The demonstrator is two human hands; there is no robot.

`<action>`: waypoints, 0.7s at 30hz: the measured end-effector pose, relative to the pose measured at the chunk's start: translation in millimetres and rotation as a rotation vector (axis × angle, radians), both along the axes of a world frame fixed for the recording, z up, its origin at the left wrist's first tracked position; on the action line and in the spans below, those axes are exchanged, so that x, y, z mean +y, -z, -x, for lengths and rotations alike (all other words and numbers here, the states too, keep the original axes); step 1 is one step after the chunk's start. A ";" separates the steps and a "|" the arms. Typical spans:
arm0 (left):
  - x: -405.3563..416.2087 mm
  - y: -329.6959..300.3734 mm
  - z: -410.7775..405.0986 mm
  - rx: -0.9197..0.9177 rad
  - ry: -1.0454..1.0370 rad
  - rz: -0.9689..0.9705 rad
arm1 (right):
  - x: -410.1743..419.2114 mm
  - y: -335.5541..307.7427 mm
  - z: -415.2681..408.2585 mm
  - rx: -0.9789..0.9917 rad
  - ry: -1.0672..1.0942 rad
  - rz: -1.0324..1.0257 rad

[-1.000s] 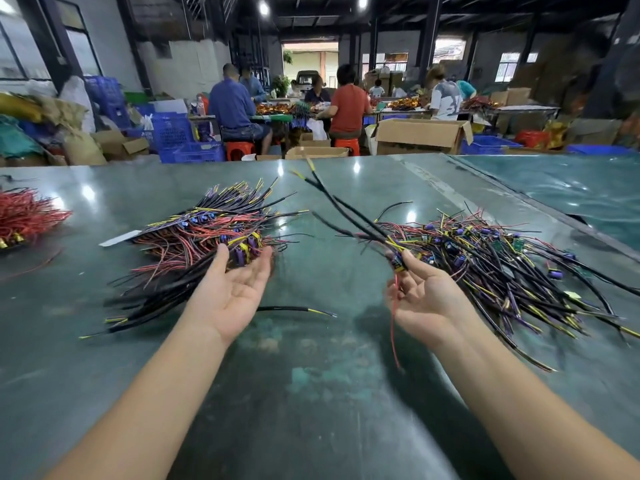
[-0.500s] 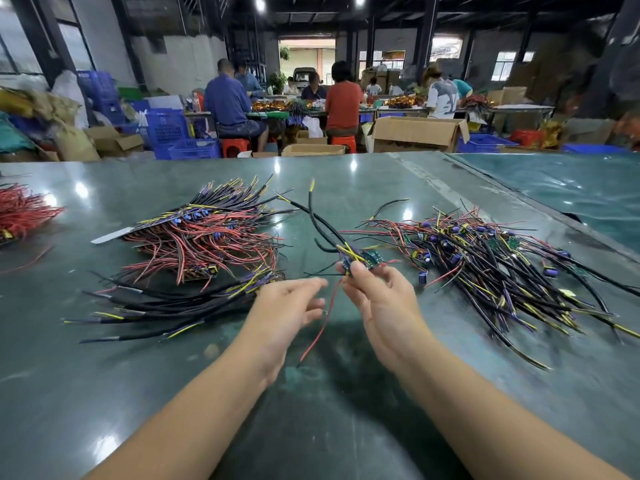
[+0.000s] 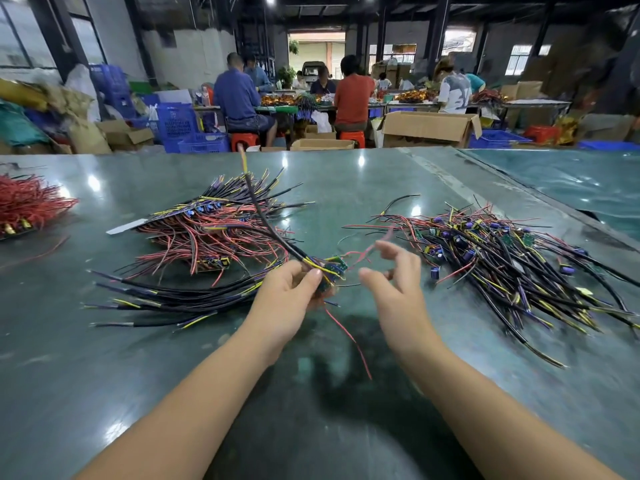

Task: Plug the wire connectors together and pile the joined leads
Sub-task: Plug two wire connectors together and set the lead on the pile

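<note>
My left hand [image 3: 289,299] grips a lead [image 3: 273,230] at its small green board end, above the table's middle. The lead's black cable rises up and away, and a red wire hangs below the hand. My right hand [image 3: 394,282] hovers just right of it, fingers spread and blurred, holding nothing. A pile of joined leads [image 3: 214,233] with red wires and black cables lies to the left. A pile of loose leads [image 3: 502,258] with purple parts lies to the right.
The green table [image 3: 311,393] reaches to a far edge. A bundle of red wires [image 3: 27,202] lies at the far left. A second table [image 3: 571,181] adjoins on the right. Beyond are seated people, cardboard boxes [image 3: 426,128] and blue crates [image 3: 180,126].
The lead has passed from my right hand to my left hand. My right hand has let go and opened. The black cable has swung upward.
</note>
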State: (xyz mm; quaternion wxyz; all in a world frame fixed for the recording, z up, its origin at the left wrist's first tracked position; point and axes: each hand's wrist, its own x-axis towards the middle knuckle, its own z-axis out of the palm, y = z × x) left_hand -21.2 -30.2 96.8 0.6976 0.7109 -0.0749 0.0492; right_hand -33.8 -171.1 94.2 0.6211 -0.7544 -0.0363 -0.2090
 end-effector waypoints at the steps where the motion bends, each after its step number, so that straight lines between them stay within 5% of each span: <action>1: 2.3 -0.2 -0.9 -0.049 -0.014 -0.091 | -2.8 -2.9 -0.4 -0.029 0.015 0.028; 8: 1.5 1.1 2.1 -0.261 0.029 -0.536 | -10.9 -4.2 -3.8 0.035 -0.133 0.371; 21: 4.5 1.0 2.3 -0.276 0.022 -0.503 | -15.5 -5.6 -7.5 0.124 -0.227 0.117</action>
